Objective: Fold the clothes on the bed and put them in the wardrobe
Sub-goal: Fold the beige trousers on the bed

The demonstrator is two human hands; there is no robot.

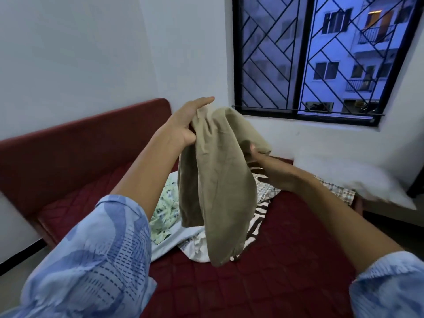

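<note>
A: Where's the person at w/ the folding?

B: Early, by the look of it. The khaki garment [215, 180] is held up in the air over the bed [286, 260], hanging limp & creased. The left hand [185, 125] pinches its top edge between thumb & curled fingers, index finger sticking out straight. The right hand [266, 166] is at the far side, thumb on the cloth; whether the fingers close behind it can't be told, the fabric hides them.

A: So how should the person do it well?

B: Prob. find 2 matching corners or the waistband first, spread the hands apart so it hangs flat, then shake out creases. Lay it on bare red mattress, not on the pile: floral cloth [165, 210], checked shirt [268, 191], striped piece [257, 223] lie right beneath. No wardrobe in view.
</note>
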